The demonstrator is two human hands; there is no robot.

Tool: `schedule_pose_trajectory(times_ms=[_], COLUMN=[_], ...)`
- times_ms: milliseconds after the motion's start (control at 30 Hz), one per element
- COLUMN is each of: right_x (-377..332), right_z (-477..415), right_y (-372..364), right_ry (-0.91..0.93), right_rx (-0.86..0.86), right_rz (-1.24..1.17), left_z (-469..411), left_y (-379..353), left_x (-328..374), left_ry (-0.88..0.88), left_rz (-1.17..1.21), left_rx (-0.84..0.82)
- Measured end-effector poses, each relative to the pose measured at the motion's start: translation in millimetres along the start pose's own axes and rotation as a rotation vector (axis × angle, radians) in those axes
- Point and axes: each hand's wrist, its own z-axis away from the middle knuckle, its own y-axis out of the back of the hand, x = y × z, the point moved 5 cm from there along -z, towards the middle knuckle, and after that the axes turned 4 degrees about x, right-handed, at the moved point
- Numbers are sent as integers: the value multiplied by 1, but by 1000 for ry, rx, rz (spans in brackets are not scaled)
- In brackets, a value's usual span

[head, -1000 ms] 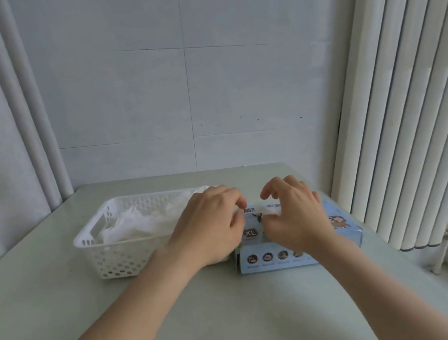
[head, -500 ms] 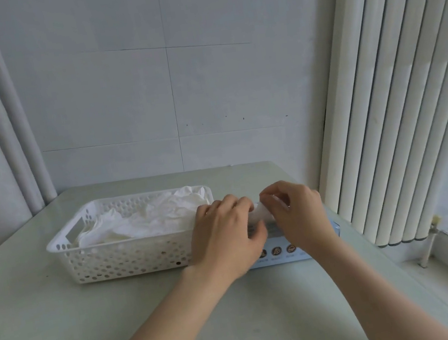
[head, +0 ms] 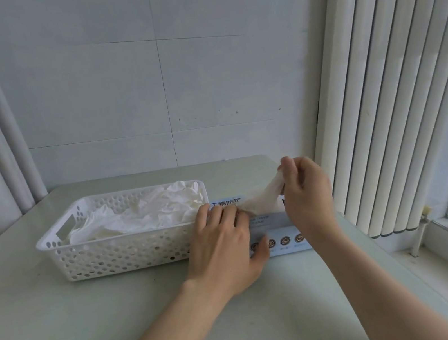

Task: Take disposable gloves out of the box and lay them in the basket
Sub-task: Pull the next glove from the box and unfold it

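Fingers (head: 290, 167) of right hand (head: 307, 197) pinched glove (head: 260, 200) above glove box (head: 287, 244), glove stretched down-left into box opening. Pressed flat on box top: left hand (head: 224, 247). Basket (head: 118, 255) just left of box, nearer left hand.

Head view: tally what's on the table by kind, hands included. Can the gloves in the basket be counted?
basket: 1
glove box: 1
glove being pulled out: 1
glove pile in the basket: 1, single gloves uncountable
hands: 2, left hand, right hand
Total: 6
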Motion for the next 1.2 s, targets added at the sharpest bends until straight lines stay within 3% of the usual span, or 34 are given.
schedule_pose_trajectory(times_ms=[133, 233, 500, 633, 767, 833, 933, 1033, 1200], right_x=[2, -1, -10, -23, -25, -22, -22, -16, 2], right_z=[-1, 2, 13, 16, 19, 19, 17, 12, 13], right_y=[11, 13, -4, -5, -8, -9, -7, -1, -12], right_ry=[-41, -52, -206, -124, -208, -213, -166, -56, 88], right_rx=[186, 194, -300, -382, -521, -573, -503, -307, -371], right_rz=[-18, -11, -149, -245, -247, -236, -260, -75, 393], left_z=[2, 2, 5, 1, 0, 1, 3, 5, 4], left_y=[-2, -1, 0, 4, 16, 19, 20, 22, 28], left_x=[3, 4, 6, 5, -1, -3, -9, -15, -20], left_ry=[1, 8, -3, 55, 143, 176, 221, 257, 308], left_rz=[-1, 9, -18, 71, 280, 343, 334, 300, 294], left_rx=[-3, 3, 33, 89, 312, 342, 346, 365, 434])
